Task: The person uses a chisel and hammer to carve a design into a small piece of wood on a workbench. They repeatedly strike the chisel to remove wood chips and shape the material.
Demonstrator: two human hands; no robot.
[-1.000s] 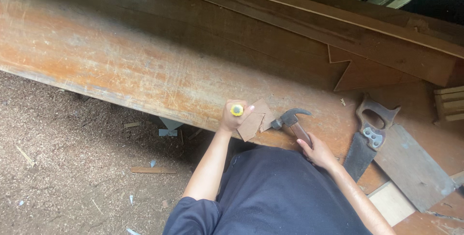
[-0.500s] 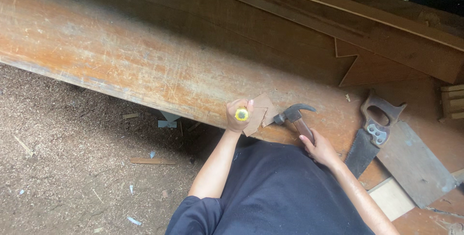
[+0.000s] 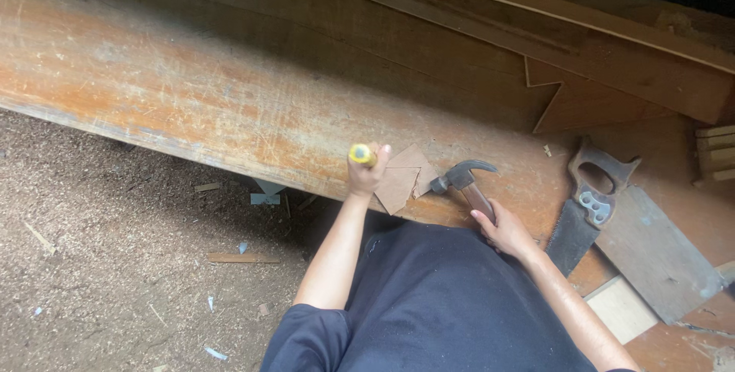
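My left hand (image 3: 367, 173) is closed around a tool with a yellow handle end (image 3: 360, 155), held upright against a small brown wooden piece (image 3: 403, 177) on the workbench. My right hand (image 3: 504, 230) grips the wooden handle of a claw hammer (image 3: 463, 179). The hammer's metal head lies just right of the wooden piece, close to it. Both hands rest near the front edge of the long worn bench plank (image 3: 191, 104). My dark shirt fills the lower middle.
A hand saw (image 3: 589, 207) with a wooden grip lies to the right on the bench. Long boards (image 3: 536, 27) are stacked along the back. A notched board (image 3: 582, 100) sits behind the hammer. Sawdust and wood scraps cover the ground (image 3: 115, 265) on the left.
My left hand has tilted the yellow-handled tool slightly and stayed on the wooden piece. My right hand keeps hold of the hammer, whose head stays beside the piece. The view has shifted a little.
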